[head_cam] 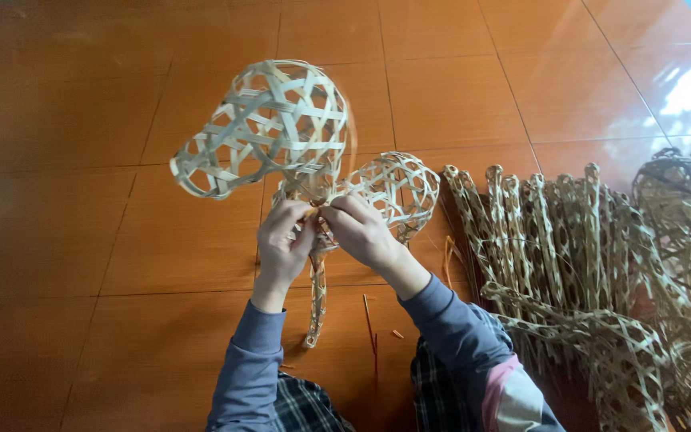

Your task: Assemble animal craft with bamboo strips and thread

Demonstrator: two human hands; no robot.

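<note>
An orange-brown tiled floor [65, 240] fills the frame, shiny, with a pale glare in the upper right corner. Along the right side lies a heap of woven bamboo pieces [593, 264], long narrow openwork strips laid side by side, with rounder lattice forms stacked at the far right edge.

At the upper centre of the frame a woven bamboo frame [281, 128] is held up above the floor: a large openwork dome, open at its lower left end, joined to a smaller rounded lattice part to its right. A thin woven tail hangs down from the joint toward the lower centre.

Both hands meet at that joint, just below the dome. The left hand [283, 244] has its grip closed on the narrow neck of the frame, fingers curled round it. The right hand [361, 232] pinches the strips at the same spot, its fingertips touching those of the left. Blue-grey sleeves run down to the bottom edge.

A few loose bamboo slivers [373, 324] lie on the floor between the forearms.
</note>
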